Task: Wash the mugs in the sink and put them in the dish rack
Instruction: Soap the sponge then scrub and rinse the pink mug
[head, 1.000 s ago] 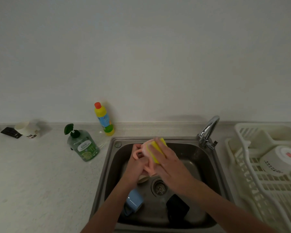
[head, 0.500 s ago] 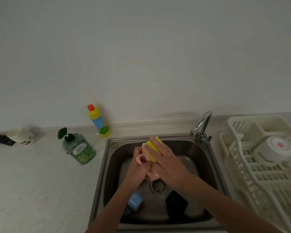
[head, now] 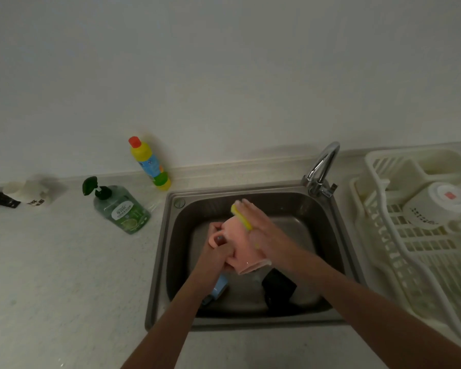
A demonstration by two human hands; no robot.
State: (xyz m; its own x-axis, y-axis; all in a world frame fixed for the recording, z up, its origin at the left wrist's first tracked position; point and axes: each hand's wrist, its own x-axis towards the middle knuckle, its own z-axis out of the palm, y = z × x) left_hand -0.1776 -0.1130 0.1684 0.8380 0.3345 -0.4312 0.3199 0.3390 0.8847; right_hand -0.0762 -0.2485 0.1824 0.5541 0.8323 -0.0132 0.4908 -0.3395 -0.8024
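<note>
Head view, looking down on the steel sink, which I take as the reference for all positions. Over the middle of the basin I hold a pink mug, tilted with its handle toward the left wall of the sink and its mouth toward me. My left hand grips the mug at the handle side, fingers curled round the body just below the handle loop. My right hand lies on the mug's upper right flank and presses a yellow sponge against it; the fingers are nearly straight, laid flat along the sponge, and only a yellow edge shows past the fingertips. I cannot tell whether the thumb is tucked under the sponge.

On the sink floor, below my left wrist, a blue mug lies on its side, largely hidden by the forearm. Just right of it, in the near part of the basin, sits a black mug. The chrome faucet rises from the sink's far right corner.

Right of the sink stands a white dish rack, holding one white mug upside down in its far part. Left of the sink, a green soap dispenser stands on the counter; at the far left corner of the sink, against the wall, a yellow bottle with an orange cap.
</note>
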